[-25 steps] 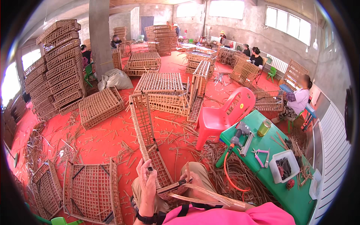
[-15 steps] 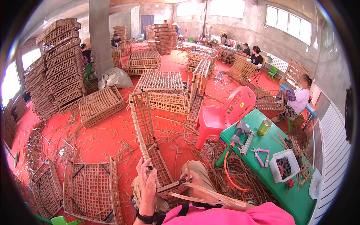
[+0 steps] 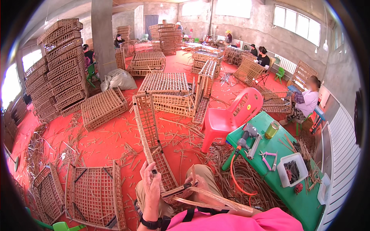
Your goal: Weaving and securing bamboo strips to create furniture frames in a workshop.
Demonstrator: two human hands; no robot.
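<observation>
Between my knees stands a brown woven tray (image 3: 143, 133), tilted up on edge with its lattice facing right. My left hand (image 3: 151, 184) is closed round its long wrapped rim, thumb near a dark band. At the near corner of the tray, my right hand (image 3: 201, 188) is partly hidden behind wicker strips (image 3: 219, 198). Its fingers are closed at a short upright strip end (image 3: 193, 172), and the long loose strips run off to the right across my forearm and lap.
On the right, a green table (image 3: 246, 133) bears an air-hosed tool (image 3: 243, 140), pink-handled pliers (image 3: 269, 159), a jar (image 3: 272, 130) and a white tub (image 3: 293, 169). A red chair (image 3: 227, 119) stands beyond. More trays (image 3: 94, 192) lie left; other people work farther back.
My hands and the tray keep their places. At the back, the person in the yellow hat has shifted posture, and a head above the tall stack has dropped out of sight.
</observation>
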